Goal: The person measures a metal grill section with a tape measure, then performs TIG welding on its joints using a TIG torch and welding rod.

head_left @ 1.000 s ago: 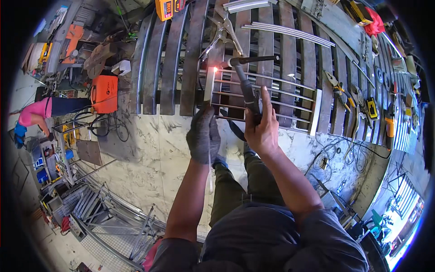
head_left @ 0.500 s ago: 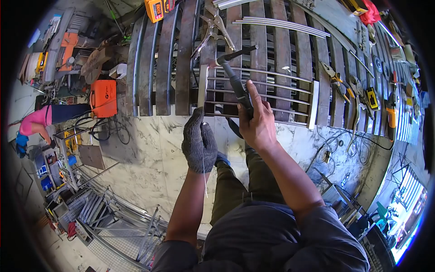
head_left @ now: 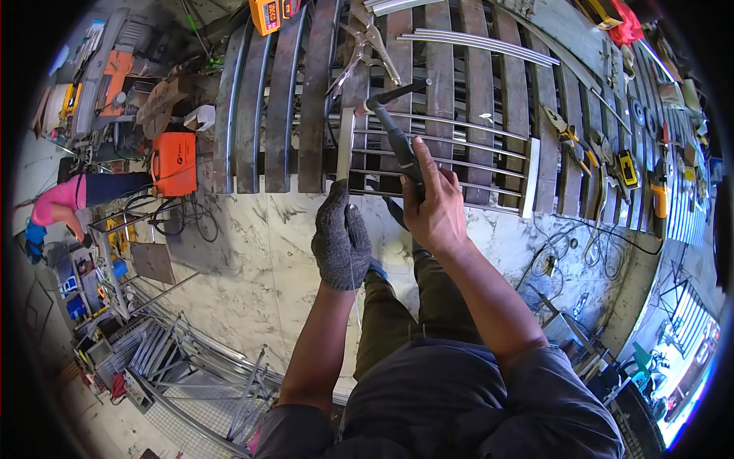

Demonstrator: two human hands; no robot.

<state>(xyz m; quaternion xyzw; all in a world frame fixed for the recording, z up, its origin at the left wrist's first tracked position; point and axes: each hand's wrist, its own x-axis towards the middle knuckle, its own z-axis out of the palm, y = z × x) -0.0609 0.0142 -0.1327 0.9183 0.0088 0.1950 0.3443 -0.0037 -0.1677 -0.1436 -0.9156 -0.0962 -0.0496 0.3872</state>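
Note:
My right hand (head_left: pixel 436 203), bare, is closed round a black TIG welding torch (head_left: pixel 401 140), its index finger stretched along the handle. The torch head is at the far end of a flat end bar (head_left: pixel 345 145) on a small metal grille. Several thin round bars (head_left: pixel 459 162) run from that bar to a second flat bar (head_left: pixel 529 180). My left hand (head_left: pixel 341 245), in a dark grey knit glove, is closed at the near end of the left bar. A thin filler rod (head_left: pixel 357 306) trails from it towards me; its other end is hidden.
The grille lies on a slatted metal bench (head_left: pixel 277 115). Locking pliers (head_left: pixel 367 47) and loose metal strips (head_left: pixel 482 44) lie beyond it. Pliers (head_left: pixel 567 136) and a yellow tape measure (head_left: pixel 628 167) lie at right. An orange case (head_left: pixel 174 164) and a person in pink (head_left: pixel 65 203) are at left.
My left hand has shifted slightly right, and the filler rod's tail has swung right with it. My right hand and the torch stay nearly in place.

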